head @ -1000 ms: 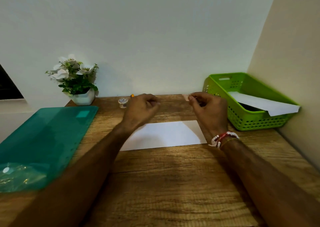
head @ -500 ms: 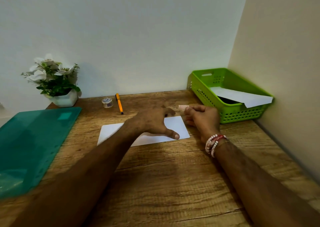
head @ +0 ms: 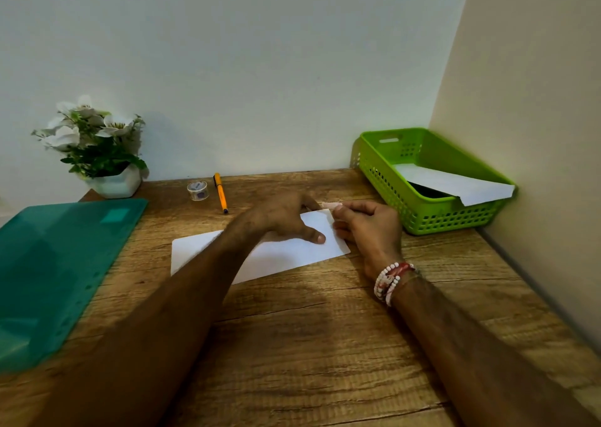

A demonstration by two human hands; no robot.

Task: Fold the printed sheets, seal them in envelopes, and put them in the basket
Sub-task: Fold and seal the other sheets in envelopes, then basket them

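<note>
A white envelope (head: 286, 253) lies flat on the wooden table (head: 309, 345). My left hand (head: 286, 218) rests on its right part, thumb pressed on the paper and fingers reaching its far right corner. My right hand (head: 367, 228) sits at the envelope's right end and pinches a short strip of clear tape (head: 331, 204) above that corner. The green basket (head: 432, 213) stands at the back right with a white envelope (head: 455, 184) lying across its rim.
A tape roll (head: 197, 190) and an orange pen (head: 220, 192) lie near the back wall. A potted white flower (head: 97, 153) stands at the back left. A teal plastic folder (head: 55, 270) covers the left side. A wall closes the right side.
Both hands came down from above the table to the envelope's right end; my left hand now rests on the envelope and my right hand holds the tape strip at its corner.
</note>
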